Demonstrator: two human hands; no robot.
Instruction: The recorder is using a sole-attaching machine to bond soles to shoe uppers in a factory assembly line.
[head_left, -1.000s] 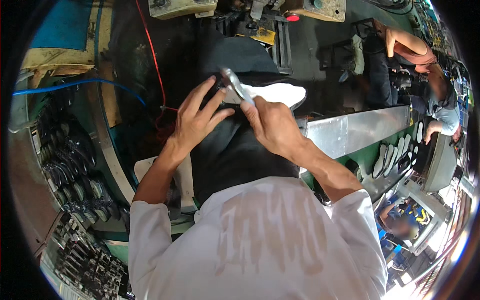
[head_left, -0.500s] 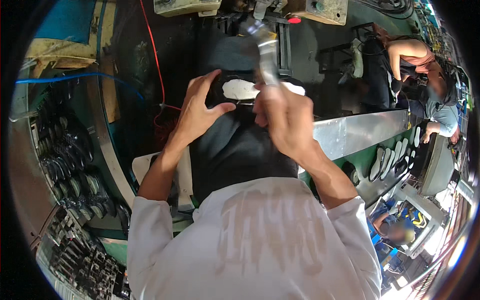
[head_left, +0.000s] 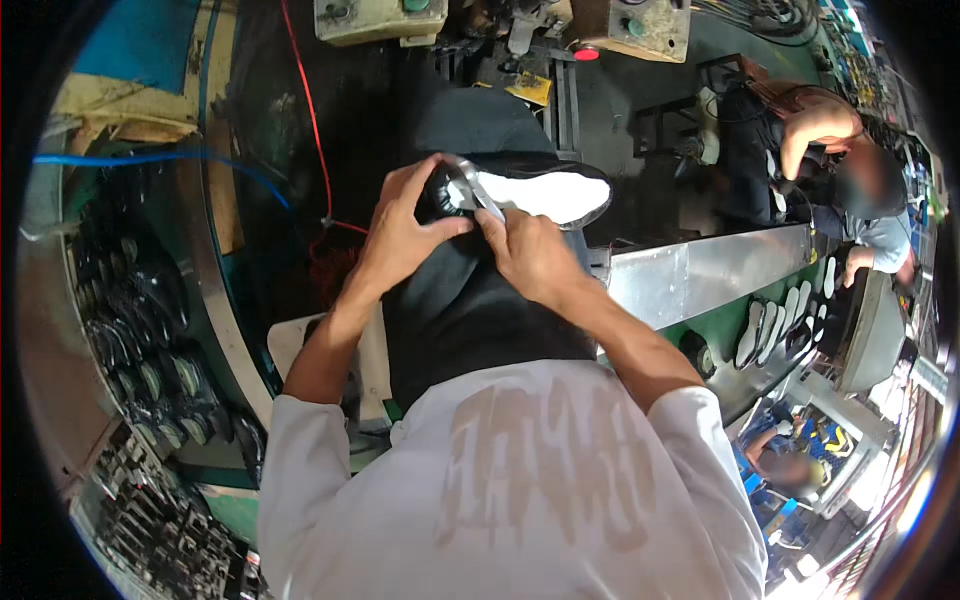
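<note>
Through the head camera I see the left hand [head_left: 408,226] clasping the heel end of a black shoe [head_left: 548,200] between thumb and fingers, the shoe lying white face up across the dark lap [head_left: 480,320], and the right hand [head_left: 535,258] gripping a metal tool [head_left: 487,200] over the heel.

ok so the metal tool [head_left: 481,190] isn't a raised blur like half a second ago, it's down across the shoe's [head_left: 550,198] heel end now. right hand [head_left: 537,254]'s shifted left too, uncovering the white middle.
</note>
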